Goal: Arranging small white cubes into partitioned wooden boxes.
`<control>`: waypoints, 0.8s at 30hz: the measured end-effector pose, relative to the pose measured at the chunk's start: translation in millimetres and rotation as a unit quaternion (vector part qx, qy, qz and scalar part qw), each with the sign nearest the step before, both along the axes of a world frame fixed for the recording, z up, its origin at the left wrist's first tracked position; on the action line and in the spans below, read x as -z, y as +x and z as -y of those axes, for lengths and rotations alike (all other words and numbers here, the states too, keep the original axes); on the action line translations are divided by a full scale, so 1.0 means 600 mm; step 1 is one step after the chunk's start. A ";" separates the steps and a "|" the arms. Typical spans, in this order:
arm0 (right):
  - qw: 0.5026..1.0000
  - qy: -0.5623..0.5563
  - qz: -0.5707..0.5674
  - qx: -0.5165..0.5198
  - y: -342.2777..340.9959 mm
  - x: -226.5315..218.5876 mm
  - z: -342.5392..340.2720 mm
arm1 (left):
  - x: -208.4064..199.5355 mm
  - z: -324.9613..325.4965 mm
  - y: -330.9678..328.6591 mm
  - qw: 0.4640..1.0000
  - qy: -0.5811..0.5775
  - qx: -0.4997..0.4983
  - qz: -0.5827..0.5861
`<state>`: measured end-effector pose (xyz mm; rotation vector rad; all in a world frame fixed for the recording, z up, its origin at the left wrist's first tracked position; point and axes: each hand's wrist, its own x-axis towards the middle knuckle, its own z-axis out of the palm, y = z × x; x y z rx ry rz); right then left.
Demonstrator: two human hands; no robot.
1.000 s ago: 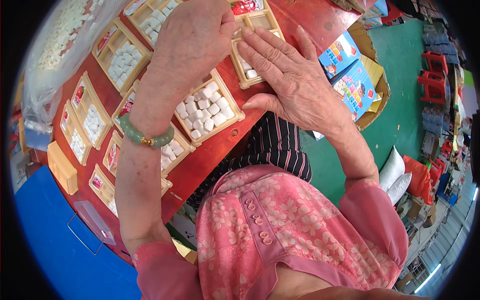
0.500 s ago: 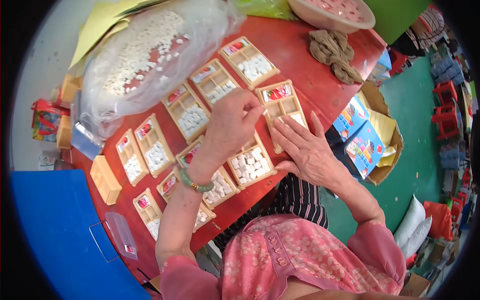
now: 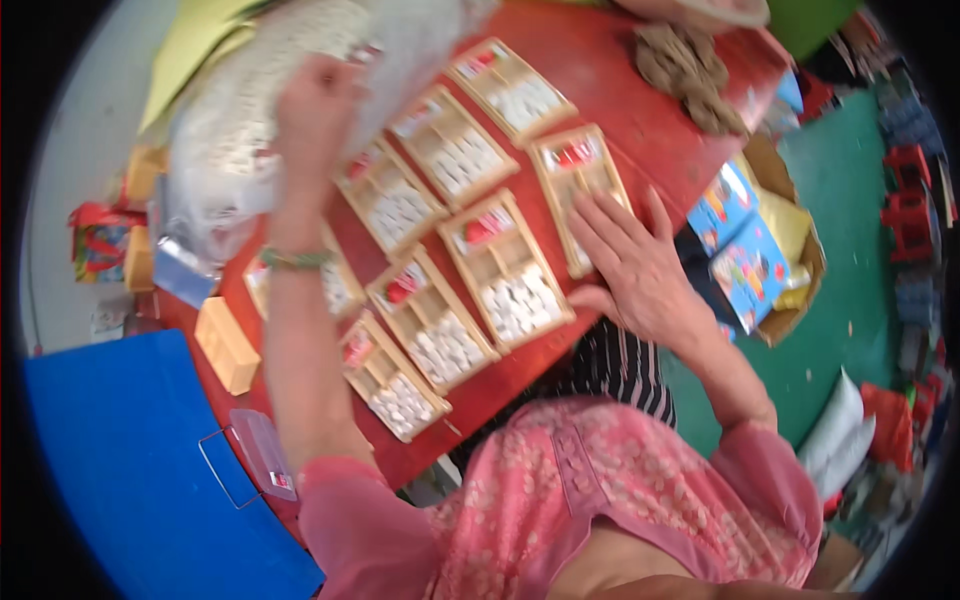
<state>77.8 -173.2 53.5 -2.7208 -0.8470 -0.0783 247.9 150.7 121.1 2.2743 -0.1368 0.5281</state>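
Note:
My left hand (image 3: 315,120), smeared by motion, is over the clear plastic bag (image 3: 215,215) of small white pieces (image 3: 235,130) at the upper left. Its fingers are too blurred to read. My right hand (image 3: 635,270) lies open with fingers stretched across the lower part of a divided wooden tray (image 3: 560,190), hiding what is in there. A red printed card (image 3: 573,153) sits in that tray's top compartment. To its left, several similar wooden trays (image 3: 470,255) stand in slanting rows, with white pieces (image 3: 520,303) in their lower compartments.
The trays stand on a red table (image 3: 600,80). A brown cloth (image 3: 690,75) and part of a pale basin (image 3: 715,10) are at the far right. A wooden block (image 3: 227,345) and clear plastic box (image 3: 262,450) lie left; a carton of blue boxes (image 3: 750,265) stands right.
My left hand has swung from the tray beside my right hand up and left to the bag of white pieces. My right hand stays on the tray. The whole view has shifted slightly.

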 end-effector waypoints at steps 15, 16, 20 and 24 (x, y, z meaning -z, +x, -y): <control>0.999 0.017 0.030 -0.016 0.009 0.022 0.009 | -0.029 -0.037 -0.236 0.980 0.167 0.090 -0.059; 0.998 0.044 0.033 -0.020 0.011 0.029 0.011 | -0.033 -0.037 -0.260 0.971 0.206 0.092 -0.075; 0.996 0.037 0.044 -0.073 0.028 0.033 0.017 | -0.035 -0.047 -0.349 0.972 0.196 0.101 -0.078; 0.993 0.023 0.033 -0.107 0.038 0.028 0.027 | -0.015 -0.042 -0.407 0.988 0.086 0.057 -0.118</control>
